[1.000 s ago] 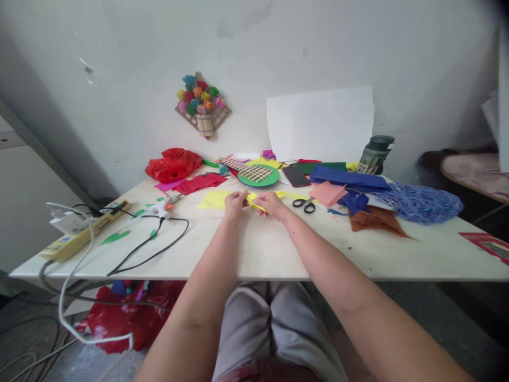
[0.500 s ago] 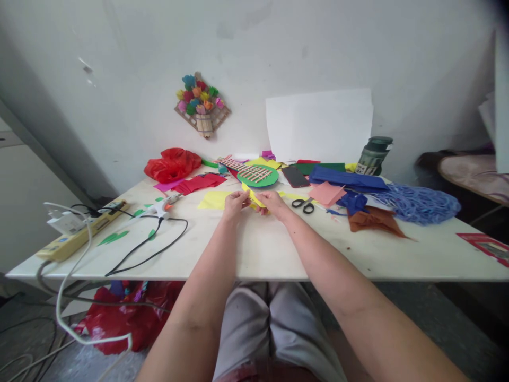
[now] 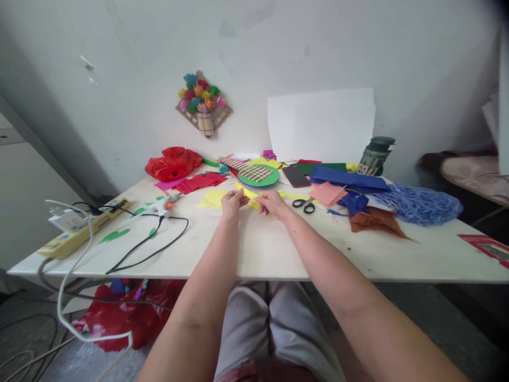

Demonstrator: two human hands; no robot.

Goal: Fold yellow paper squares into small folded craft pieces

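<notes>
Between my two hands is a small piece of yellow paper [image 3: 250,196]. My left hand [image 3: 234,202] pinches its left side with curled fingers, and my right hand [image 3: 271,205] pinches its right side. A larger yellow sheet [image 3: 210,199] lies flat on the table just left of my left hand. Beyond the hands is a green oval board [image 3: 271,178] with a lattice of striped sticks [image 3: 246,168] on it. Black-handled scissors [image 3: 304,205] rest to the right of my right hand. The fingertips partly cover the paper's edges.
At left on the white table [image 3: 270,254] are a hot glue gun [image 3: 162,206], its black cord, green paper leaves [image 3: 114,235] and a power strip [image 3: 75,234]. A phone [image 3: 296,176], blue paper [image 3: 345,179], a bottle [image 3: 375,156] and blue netting [image 3: 421,203] lie to the right.
My hands have drawn slightly apart, and the right fingers have curled in. The yellow paper between them sits lower and shows less of its surface.
</notes>
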